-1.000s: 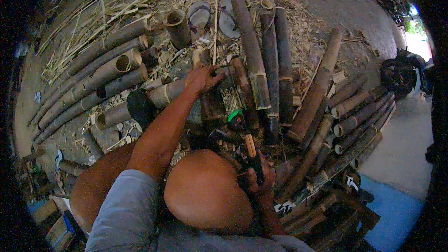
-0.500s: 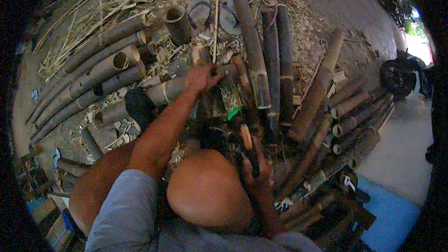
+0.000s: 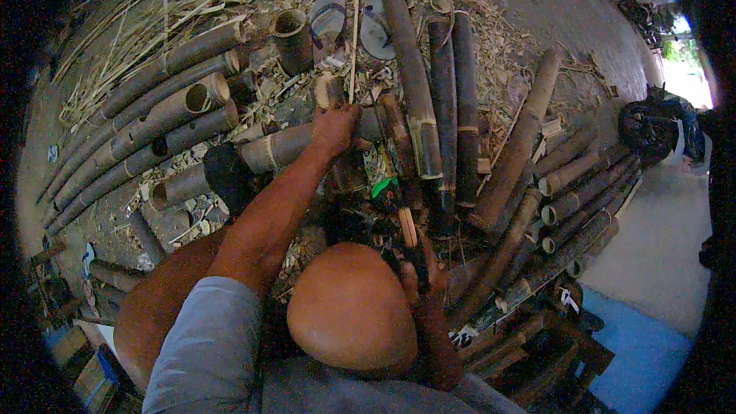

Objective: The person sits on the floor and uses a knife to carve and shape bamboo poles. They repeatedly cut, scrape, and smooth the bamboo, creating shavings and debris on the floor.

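My left hand [image 3: 336, 127] reaches forward and grips a short bamboo piece [image 3: 280, 147] that lies across the ground among wood chips. My right hand [image 3: 423, 282] sits low beside my knee [image 3: 351, 307] and is closed on a tool with a wooden handle [image 3: 406, 227]. The tool's far end, near a green part [image 3: 383, 188], points toward the bamboo under my left hand. I cannot make out the blade in the dark clutter there.
Long bamboo poles [image 3: 410, 84] fan out ahead and to the right [image 3: 567, 184], and more lie at the left [image 3: 146, 130]. Cut hollow sections [image 3: 290, 38], thin splints [image 3: 153, 23] and shavings cover the ground. A dark wheel [image 3: 645, 129] stands at the far right.
My right hand has lifted the tool slightly forward toward the bamboo. My left hand keeps its grip in nearly the same place.
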The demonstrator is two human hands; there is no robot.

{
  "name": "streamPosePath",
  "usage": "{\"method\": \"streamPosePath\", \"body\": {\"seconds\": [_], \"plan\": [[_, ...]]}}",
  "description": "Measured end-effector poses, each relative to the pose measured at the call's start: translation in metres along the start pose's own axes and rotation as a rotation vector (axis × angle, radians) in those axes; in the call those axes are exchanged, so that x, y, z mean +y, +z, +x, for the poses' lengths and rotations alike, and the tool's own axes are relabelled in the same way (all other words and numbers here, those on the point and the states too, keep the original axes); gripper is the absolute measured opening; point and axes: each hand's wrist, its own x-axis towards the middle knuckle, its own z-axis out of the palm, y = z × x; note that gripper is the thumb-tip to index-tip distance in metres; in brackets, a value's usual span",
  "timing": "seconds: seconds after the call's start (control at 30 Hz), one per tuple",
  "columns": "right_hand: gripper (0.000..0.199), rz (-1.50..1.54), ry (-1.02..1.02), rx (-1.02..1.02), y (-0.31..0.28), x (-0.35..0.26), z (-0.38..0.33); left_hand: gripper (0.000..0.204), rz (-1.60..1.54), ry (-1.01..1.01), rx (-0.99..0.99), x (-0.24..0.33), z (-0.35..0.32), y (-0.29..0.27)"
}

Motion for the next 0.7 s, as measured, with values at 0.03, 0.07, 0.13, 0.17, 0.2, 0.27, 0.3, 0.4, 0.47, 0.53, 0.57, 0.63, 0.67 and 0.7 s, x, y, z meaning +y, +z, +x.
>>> {"method": "streamPosePath", "body": {"seconds": [0.03, 0.07, 0.13, 0.17, 0.2, 0.27, 0.3, 0.4, 0.47, 0.53, 0.57, 0.63, 0.67, 0.7], "plan": [[0.056, 0.01, -0.008, 0.0, -0.003, -0.002, -0.004, 0.094, 0.014, 0.021, 0.002, 0.001, 0.001, -0.002], [0.056, 0.057, -0.024, 0.012, -0.005, -0.005, -0.004, 0.093, 0.03, 0.028, 0.013, 0.002, 0.001, -0.004], [0.057, 0.078, -0.013, 0.017, -0.004, -0.011, 0.005, 0.092, 0.061, 0.022, 0.051, 0.003, 0.0, -0.006], [0.058, 0.047, 0.013, 0.002, 0.0, -0.012, 0.014, 0.091, 0.071, 0.008, 0.073, 0.004, -0.002, -0.005], [0.058, 0.014, 0.032, -0.01, 0.004, -0.014, 0.026, 0.091, 0.055, 0.021, 0.051, 0.005, -0.003, -0.004], [0.057, 0.066, 0.04, -0.009, 0.017, -0.015, 0.054, 0.093, 0.035, 0.032, 0.011, 0.003, -0.005, -0.002], [0.057, 0.095, 0.048, -0.008, 0.02, -0.016, 0.064, 0.091, 0.03, 0.05, 0.039, 0.002, -0.006, 0.0], [0.056, 0.169, 0.122, -0.004, 0.024, -0.018, 0.084, 0.08, 0.009, 0.095, 0.114, -0.006, -0.003, 0.002], [0.057, 0.095, -0.066, 0.123, 0.02, -0.018, 0.085, 0.071, 0.018, 0.105, 0.162, -0.012, 0.004, 0.002], [0.059, 0.125, -0.114, 0.167, 0.014, -0.018, 0.078, 0.062, -0.207, -0.053, -0.059, -0.021, 0.013, -0.001], [0.059, 0.183, -0.064, 0.151, 0.009, -0.017, 0.07, 0.06, -0.321, -0.135, -0.172, -0.025, 0.015, -0.001], [0.06, 0.18, -0.005, 0.111, 0.003, -0.013, 0.056, 0.058, -0.393, -0.018, 0.034, -0.03, 0.015, 0.002], [0.061, 0.128, -0.006, 0.092, 0.001, -0.01, 0.05, 0.057, -0.426, 0.046, 0.143, -0.033, 0.015, 0.004], [0.061, 0.078, -0.005, 0.074, 0.001, -0.007, 0.043, 0.057, -0.389, 0.036, 0.122, -0.034, 0.015, 0.006]]}}
